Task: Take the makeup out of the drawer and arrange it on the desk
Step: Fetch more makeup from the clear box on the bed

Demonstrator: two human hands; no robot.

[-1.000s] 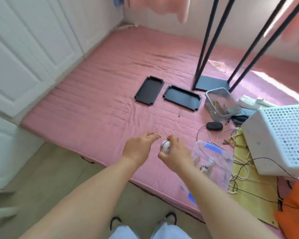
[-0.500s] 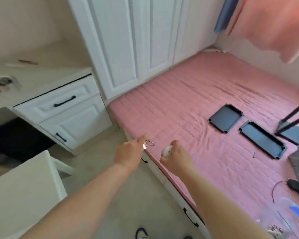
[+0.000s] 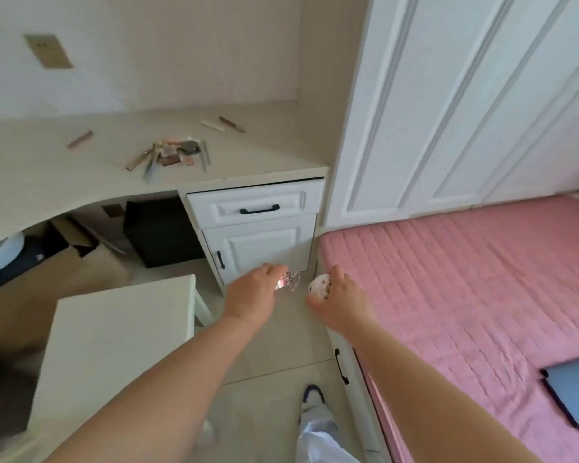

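My left hand [image 3: 253, 292] pinches a small shiny trinket [image 3: 287, 282] with a wire loop, held in the air above the floor. A small round white patterned case [image 3: 320, 286] sits in the curled fingers of my right hand [image 3: 340, 300]. Ahead stands the white desk [image 3: 47, 175] with a pile of makeup [image 3: 171, 155] on its top: pencils, tubes and small palettes. Two more sticks [image 3: 223, 124] lie near the back corner and one tube [image 3: 80, 139] to the left. Under the desktop, the top drawer [image 3: 258, 205] with a black handle is shut.
A white stool [image 3: 114, 345] stands at lower left, close to my left arm. Cardboard boxes [image 3: 81, 262] and a black box [image 3: 163, 232] sit under the desk. The pink bed [image 3: 465, 295] fills the right, with a dark tray [image 3: 572, 392] on it. White wardrobe doors [image 3: 465, 105] rise behind.
The view has swung left from the bed to the desk and drawers. Both hands kept their hold on the trinket and the round case while moving towards the desk.
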